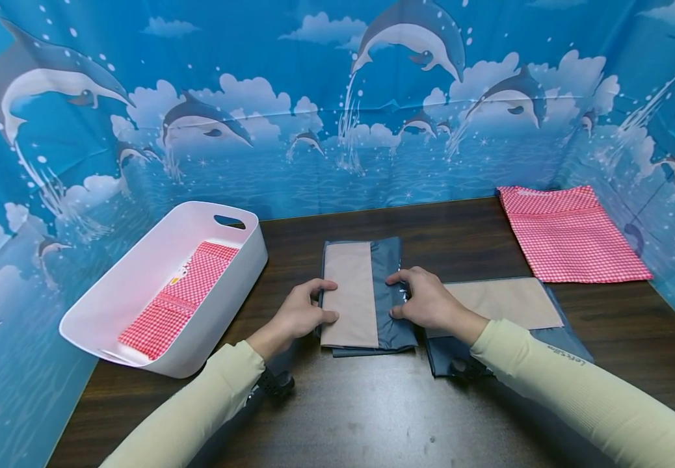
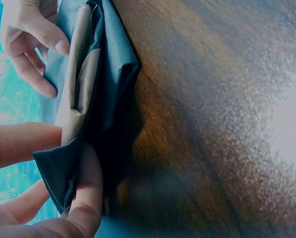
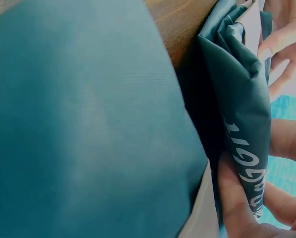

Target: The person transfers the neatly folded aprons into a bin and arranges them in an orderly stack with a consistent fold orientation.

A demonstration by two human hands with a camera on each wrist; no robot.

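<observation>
A folded dark blue-grey cloth item (image 1: 393,279) with a beige panel lies in the middle of the table. My left hand (image 1: 299,313) pinches its left edge, thumb and fingers on either side of the layers in the left wrist view. At the opposite edge, my right hand (image 1: 425,300) grips the fold between thumb and fingers. White lettering runs along that side of the cloth item (image 3: 244,124) in the right wrist view. Close by, under my right forearm, lies a second blue-grey and beige cloth item (image 1: 507,300), partly covered by the sleeve.
On the left stands a white plastic bin (image 1: 235,286) with a handle hole; inside lies a folded red-and-white checked cloth (image 1: 197,286). Another checked cloth (image 1: 574,237) lies flat at the back right. A dolphin-print curtain (image 1: 326,162) borders the dark wooden table (image 1: 361,409).
</observation>
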